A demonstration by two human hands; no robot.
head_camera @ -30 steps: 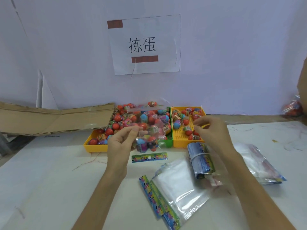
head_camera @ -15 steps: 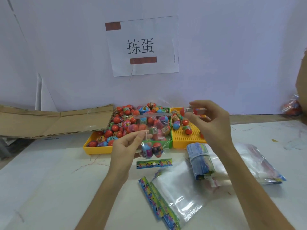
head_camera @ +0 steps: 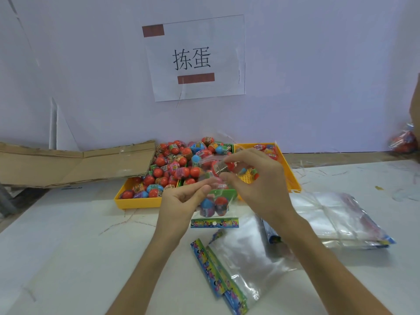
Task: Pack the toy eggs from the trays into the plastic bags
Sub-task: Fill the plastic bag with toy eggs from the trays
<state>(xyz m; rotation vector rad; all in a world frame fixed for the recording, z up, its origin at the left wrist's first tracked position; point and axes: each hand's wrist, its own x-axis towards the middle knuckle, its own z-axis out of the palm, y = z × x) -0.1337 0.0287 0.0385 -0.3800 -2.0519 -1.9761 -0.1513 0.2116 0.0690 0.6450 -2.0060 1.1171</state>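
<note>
At the centre of the frame the right hand (head_camera: 261, 185) pinches a red toy egg (head_camera: 223, 167) between thumb and fingertips, the egg lying roughly sideways with its labelled band toward the camera. Directly below and slightly left of it hangs the clear plastic bag (head_camera: 214, 206), held up by the left hand (head_camera: 181, 204), whose thumb and forefinger are closed on the bag's upper left edge. The bag's printed header strip hangs at the bottom, so the mouth faces up toward the egg; a blue egg and a red one already sit low inside it. The coming move, as I judge it, turns on that vertical relation: the egg is just above the mouth and needs only to travel down and a touch left; how wide the mouth gapes I cannot tell. Behind the hands, the yellow tray (head_camera: 138, 202) at centre left is heaped with eggs, while the second yellow tray (head_camera: 293, 178) at centre right holds only a few. Spare bags (head_camera: 338, 221) lie flat at lower right
</note>
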